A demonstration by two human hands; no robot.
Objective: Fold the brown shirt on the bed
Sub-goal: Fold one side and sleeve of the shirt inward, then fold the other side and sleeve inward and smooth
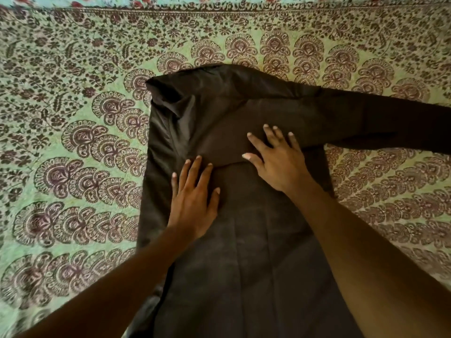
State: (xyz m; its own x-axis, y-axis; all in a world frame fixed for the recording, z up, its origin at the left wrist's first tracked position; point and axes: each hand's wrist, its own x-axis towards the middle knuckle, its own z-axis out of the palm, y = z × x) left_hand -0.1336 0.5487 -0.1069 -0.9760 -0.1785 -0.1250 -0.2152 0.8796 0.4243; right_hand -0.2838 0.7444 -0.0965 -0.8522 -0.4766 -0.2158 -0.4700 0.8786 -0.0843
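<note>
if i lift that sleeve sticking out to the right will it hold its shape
Probably not: the sleeve lies flat and creased like thin cloth, so it would likely droop. It seems light. The shirt might shift unless the hands pin it.

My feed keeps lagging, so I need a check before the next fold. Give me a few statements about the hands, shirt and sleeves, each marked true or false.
1. Both hands lie flat on the brown shirt. True: the left hand and the right hand rest on it with straight fingers.
2. One sleeve stretches out to the right over the bedsheet. True.
3. The right hand grips the collar. False: it presses on folded cloth at mid-shirt, pinching nothing.
4. The left sleeve lies spread out to the left. False: that side is already folded in over the body.
5. The shirt lies on a plain white sheet. False: the sheet is green with a dark floral print.
</note>
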